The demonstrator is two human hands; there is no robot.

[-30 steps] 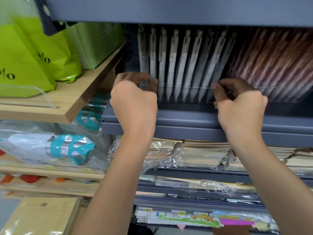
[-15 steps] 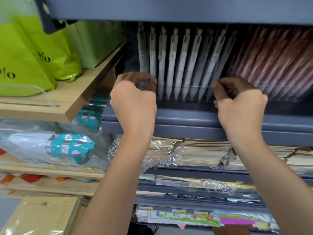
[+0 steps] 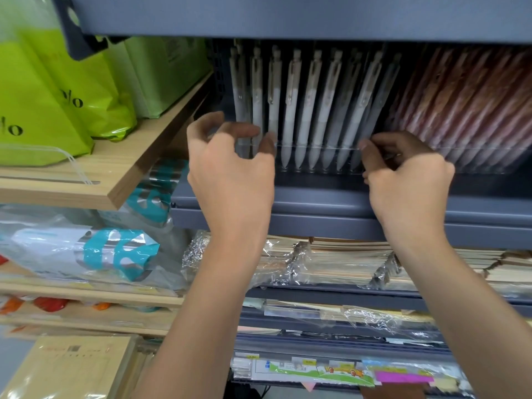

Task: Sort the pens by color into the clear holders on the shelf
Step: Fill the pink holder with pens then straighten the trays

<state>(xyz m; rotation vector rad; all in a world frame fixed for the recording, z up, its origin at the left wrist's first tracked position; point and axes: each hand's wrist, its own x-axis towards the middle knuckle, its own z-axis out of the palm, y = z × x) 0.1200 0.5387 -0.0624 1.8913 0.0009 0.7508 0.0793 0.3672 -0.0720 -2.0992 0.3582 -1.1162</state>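
Head view
Left hand (image 3: 230, 174): fingers curled, thumb and forefinger at the left end of the clear holder (image 3: 331, 147); cannot tell if it grips.
Right hand (image 3: 408, 180): thumb and curled fingers pinch the holder's front rim, right end.
White pens (image 3: 290, 110): upright row in the holder, behind the front edge of the grey shelf (image 3: 316, 203).
Reddish pens (image 3: 466, 110): blurred, adjoining on the right.

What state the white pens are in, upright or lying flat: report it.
Upright, slightly leaning: the white pens stand tips-down in the clear holder, clips on top.

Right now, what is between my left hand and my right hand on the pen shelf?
A row of white pens stands tip-down in the clear holder between the left hand and the right hand; the head view shows it.
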